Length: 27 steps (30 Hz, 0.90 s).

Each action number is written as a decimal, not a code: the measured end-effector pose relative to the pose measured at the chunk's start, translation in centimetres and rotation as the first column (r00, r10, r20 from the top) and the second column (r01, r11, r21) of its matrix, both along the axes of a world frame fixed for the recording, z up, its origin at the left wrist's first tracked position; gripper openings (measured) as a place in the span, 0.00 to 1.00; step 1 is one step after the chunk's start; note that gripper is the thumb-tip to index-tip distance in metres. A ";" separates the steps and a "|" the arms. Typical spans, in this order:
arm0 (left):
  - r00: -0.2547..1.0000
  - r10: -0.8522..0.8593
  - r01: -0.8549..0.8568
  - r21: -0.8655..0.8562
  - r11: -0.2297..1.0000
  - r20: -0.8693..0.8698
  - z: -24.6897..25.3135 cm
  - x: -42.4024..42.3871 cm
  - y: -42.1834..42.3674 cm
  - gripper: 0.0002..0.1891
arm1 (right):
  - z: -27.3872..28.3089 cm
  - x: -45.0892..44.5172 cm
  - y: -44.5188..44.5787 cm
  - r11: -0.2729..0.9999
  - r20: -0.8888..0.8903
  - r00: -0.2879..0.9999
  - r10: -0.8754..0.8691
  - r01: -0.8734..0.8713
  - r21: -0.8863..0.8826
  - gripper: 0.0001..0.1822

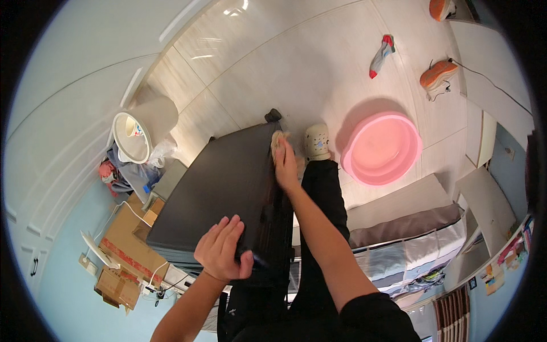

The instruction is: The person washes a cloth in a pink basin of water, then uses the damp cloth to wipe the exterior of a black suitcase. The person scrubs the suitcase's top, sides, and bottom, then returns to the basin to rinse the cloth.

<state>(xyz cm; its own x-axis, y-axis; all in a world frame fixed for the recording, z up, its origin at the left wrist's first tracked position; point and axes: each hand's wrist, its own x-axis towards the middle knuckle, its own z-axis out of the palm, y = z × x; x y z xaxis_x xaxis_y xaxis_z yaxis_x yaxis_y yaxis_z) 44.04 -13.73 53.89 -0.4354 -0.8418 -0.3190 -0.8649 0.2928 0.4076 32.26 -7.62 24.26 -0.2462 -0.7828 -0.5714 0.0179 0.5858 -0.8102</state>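
Note:
A large black case, probably a suitcase, with a caster wheel at its far corner, stands in front of me. My right hand presses a beige cloth against the upper right edge of the case. Flat near the close end of the case's dark face rests my left hand, its thumb apart from the fingers and nothing held in it. A pink plastic basin with liquid in it sits on the floor to the right, beyond my shoe.
A white bin lies at left, a paper cup inside it. Cardboard boxes, cables and piled clothes are along the left wall. A grey and red sock and orange shoes lie on the tiled floor; a bed stands at right.

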 end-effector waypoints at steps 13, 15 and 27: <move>0.998 0.014 -0.015 -0.027 1.000 -0.058 -0.4 -0.1 1.4 0.21 | 4.1 -1.7 8.3 0.945 -0.103 0.986 0.128 -0.090 0.315 0.22; 0.996 0.040 -0.042 -0.025 0.999 -0.074 -0.2 0.6 1.7 0.20 | 5.8 -0.7 11.6 0.913 -0.085 0.989 0.121 -0.078 0.401 0.21; 0.999 0.039 -0.041 0.048 0.998 0.036 -0.1 2.7 3.6 0.23 | -10.3 1.0 12.6 0.591 0.093 0.981 0.172 -0.178 0.787 0.24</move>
